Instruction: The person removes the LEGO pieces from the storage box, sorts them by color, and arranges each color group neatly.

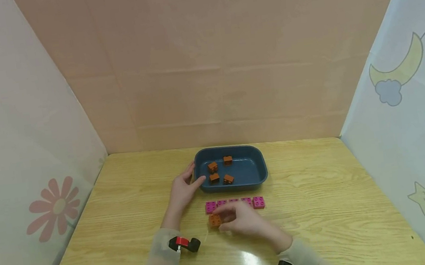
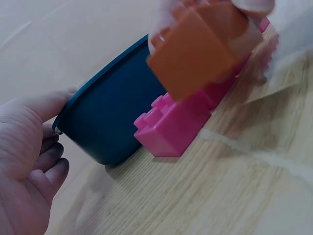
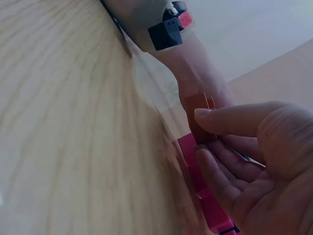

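Note:
In the head view my left hand (image 1: 182, 192) is at the left end of a dark blue tray (image 1: 257, 184), its thumb over the rim and its fingers along the outside. The left wrist view shows that hand (image 2: 24, 147) with its lower fingers curled beside the tray wall (image 2: 112, 103). My right hand (image 1: 244, 220) pinches an orange toy building brick (image 1: 215, 220) between thumb and fingers, studs up, just in front of the left end of a row of pink bricks (image 1: 259, 202). In the right wrist view the thumb presses the orange brick's (image 3: 196, 120) side.
Several more orange bricks (image 1: 228, 160) lie scattered in the left half of the tray. The pink row runs along the tray's front side, partly hidden by my right hand. A wooden table (image 1: 319, 208) bears everything, with a wall (image 1: 206, 84) behind.

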`<state>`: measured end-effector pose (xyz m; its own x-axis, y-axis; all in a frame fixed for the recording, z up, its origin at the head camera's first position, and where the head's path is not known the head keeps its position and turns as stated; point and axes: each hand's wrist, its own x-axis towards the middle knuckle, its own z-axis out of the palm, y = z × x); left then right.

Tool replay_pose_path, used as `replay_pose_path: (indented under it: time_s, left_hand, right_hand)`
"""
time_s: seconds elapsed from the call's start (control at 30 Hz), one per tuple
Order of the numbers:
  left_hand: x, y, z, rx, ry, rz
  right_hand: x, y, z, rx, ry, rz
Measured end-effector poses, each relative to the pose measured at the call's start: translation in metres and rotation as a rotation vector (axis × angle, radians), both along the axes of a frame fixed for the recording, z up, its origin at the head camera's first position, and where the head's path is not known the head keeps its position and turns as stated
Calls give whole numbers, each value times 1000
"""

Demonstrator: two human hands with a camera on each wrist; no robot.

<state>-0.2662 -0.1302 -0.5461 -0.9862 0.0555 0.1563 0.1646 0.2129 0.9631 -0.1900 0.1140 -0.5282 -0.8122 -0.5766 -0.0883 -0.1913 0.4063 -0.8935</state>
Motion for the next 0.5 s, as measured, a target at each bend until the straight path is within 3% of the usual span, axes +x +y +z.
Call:
replay_pose_path:
  time_s: [0.17, 0.5]
  left_hand:
    - [-1, 0, 0, -6, 7, 3]
    - [-2, -1, -3, 25, 12, -11]
  right_hand:
    - [3, -4, -4, -32, -17, -2]
    - [5, -9, -11, -52, 44, -11]
